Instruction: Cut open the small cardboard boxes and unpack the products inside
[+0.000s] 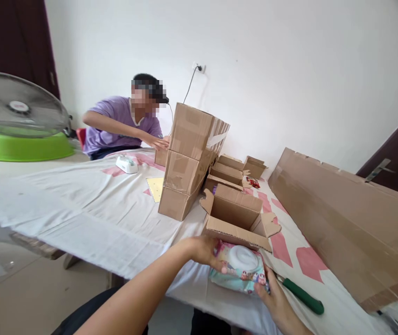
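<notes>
Both my hands hold a soft pack of wet wipes with a white round lid and a colourful print, just above the table's near edge. My left hand grips its left end, fingers curled round it. My right hand grips its lower right corner from below. Right behind the pack stands an open small cardboard box with its flaps spread out.
A stack of three taped boxes stands mid-table, more open boxes behind. A green-handled tool lies by my right hand. Large flat cardboard leans on the right. A person in purple touches the stack. A fan sits left.
</notes>
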Available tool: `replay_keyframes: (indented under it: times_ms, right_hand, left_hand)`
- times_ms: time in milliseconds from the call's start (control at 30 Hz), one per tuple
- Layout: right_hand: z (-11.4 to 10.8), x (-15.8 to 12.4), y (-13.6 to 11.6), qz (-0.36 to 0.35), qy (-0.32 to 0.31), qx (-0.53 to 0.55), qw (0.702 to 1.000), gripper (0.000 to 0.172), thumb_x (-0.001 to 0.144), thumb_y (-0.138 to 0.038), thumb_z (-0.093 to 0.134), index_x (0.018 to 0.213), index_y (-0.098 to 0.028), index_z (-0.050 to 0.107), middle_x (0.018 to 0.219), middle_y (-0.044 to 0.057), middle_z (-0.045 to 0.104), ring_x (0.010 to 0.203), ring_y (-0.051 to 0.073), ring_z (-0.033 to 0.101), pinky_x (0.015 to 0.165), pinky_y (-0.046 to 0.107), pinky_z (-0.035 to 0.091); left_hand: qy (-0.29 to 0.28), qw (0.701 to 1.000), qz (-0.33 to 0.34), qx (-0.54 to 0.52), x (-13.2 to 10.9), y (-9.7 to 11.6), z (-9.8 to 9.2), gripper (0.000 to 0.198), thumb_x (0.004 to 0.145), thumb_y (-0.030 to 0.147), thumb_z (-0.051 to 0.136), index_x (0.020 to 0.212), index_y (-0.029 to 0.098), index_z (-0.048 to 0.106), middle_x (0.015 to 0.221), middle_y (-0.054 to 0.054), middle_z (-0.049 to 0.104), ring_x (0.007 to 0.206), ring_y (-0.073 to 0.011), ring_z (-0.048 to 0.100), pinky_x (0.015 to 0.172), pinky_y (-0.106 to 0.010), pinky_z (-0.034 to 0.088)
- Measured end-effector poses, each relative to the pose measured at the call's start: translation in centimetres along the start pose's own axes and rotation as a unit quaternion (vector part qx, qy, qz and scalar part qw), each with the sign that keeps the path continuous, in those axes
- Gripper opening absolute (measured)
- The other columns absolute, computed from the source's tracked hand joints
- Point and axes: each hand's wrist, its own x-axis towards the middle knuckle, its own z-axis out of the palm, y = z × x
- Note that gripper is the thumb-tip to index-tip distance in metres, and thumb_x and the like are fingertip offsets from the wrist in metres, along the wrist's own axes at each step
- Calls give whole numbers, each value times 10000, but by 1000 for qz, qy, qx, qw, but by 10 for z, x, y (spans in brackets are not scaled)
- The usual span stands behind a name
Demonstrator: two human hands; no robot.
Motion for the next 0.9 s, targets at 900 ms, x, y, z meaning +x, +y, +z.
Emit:
replay_keyframes:
  times_ms: [900]
  right_hand:
    - [61,147,-28,-121,302,-40,945,574,941,-532,452,1377,-165,386,1343,207,510,1248,324,507,1007,508,434]
  left_hand:
    - [288,919,103,-249,74,-28,18,806,822,433,640,1513,184,309,1584,-113,353,1476,-272,284,1217,-419,220]
